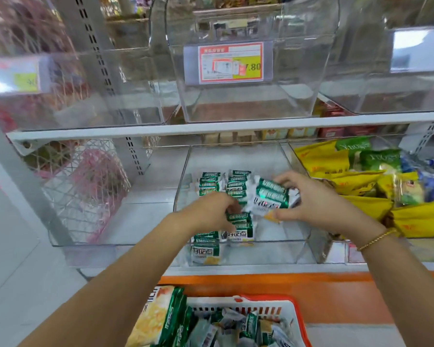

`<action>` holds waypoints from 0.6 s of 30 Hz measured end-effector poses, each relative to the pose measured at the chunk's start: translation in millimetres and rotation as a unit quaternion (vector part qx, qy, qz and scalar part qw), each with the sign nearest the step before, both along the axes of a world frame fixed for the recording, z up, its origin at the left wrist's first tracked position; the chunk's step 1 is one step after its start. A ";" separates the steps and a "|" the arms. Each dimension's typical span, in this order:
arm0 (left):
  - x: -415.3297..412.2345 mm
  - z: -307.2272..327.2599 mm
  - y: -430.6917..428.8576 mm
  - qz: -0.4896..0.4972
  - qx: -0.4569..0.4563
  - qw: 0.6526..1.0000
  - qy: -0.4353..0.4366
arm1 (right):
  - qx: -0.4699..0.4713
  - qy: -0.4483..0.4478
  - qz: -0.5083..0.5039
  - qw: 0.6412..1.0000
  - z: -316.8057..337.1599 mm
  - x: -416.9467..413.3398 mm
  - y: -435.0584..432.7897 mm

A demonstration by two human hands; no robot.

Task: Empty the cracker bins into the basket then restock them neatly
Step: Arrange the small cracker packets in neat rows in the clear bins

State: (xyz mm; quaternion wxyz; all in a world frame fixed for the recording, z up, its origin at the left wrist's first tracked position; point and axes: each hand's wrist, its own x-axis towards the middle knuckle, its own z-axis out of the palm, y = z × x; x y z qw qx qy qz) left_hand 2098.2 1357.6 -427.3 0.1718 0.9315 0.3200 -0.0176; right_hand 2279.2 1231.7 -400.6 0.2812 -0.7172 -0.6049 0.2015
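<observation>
two hands: both reach into the clear middle bin (286,254) on the lower shelf (261,269)
left hand (208,214): fingers curled, thumb and fingertips pinching a front pack (239,217) that stands in the near rows
right hand (318,201): grasping a held bundle (271,195) of green-white cracker packs, tilted, just right of the rows
stocked packs (211,184): two neat columns on edge in the bin's left half, running back to front
basket (297,311): white with red rim, bottom of view below the shelf edge, loose packs (236,326) heaped inside
big bag (158,316): green and yellow, at the basket's left side
right bin (398,249): yellow bags (321,159) and green ones piled in it
upper bin (236,108): clear, red price tag (231,62) on its front
bracelet (376,239): gold, on the right wrist
</observation>
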 end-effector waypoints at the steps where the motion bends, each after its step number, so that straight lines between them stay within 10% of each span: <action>1: 3.2 -6.0 1.7 -0.016 0.007 1.000 0.021 | -0.021 -0.050 0.021 0.998 0.2 -2.6 0.3; 8: 17.6 -28.3 7.4 -0.086 0.133 0.981 0.111 | -0.115 -0.232 0.093 0.961 -2.4 -9.9 14.3; 18: 18.8 -40.4 14.5 -0.099 0.175 0.978 0.059 | -0.150 -0.197 0.143 0.958 -8.3 -6.3 25.6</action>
